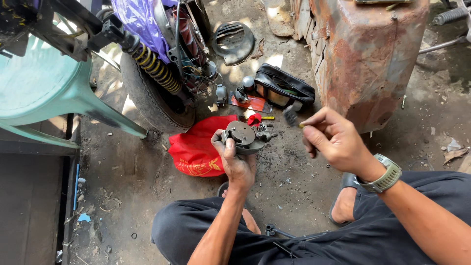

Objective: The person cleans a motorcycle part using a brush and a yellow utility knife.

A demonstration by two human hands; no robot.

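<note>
View: head camera, looking down on a squatting person and a dirt floor.

Left hand (236, 159): closed around the carburettor (245, 136), thumb up its near side, fingers under the body. It holds the part at frame centre, above the floor.

Carburettor: grey metal, round cap facing up; small fittings stick out toward 3 o'clock. Its long axis runs roughly 9 to 3 o'clock.

Right hand (329, 137): fingers pinched together on a small tool (291, 116), dark and blurred, with a yellowish bit at the fingertips; its kind cannot be told. The tool's head points toward 10 o'clock.

Key relation: the carburettor lies at 8 to 9 o'clock from the right hand, near but not touching it. The tool's tip is just above and to the right of the fittings. The left hand is on the part; the right is the free one, nearer the fitting side.

Hands: apart, each clamped on its own thing.

Red bag (196, 152): on the floor at 9 o'clock from the carburettor, just behind the left hand.

Black pouch (284, 88): open, at 12 to 1 o'clock, with small parts beside it.

Wheel (147, 93): at 10 o'clock, with a yellow spring shock (154, 66) over it.

Rusty box (368, 54): at 1 to 2 o'clock.

Green chair (44, 88): far left.

Watch (385, 176): on the right wrist.
</note>
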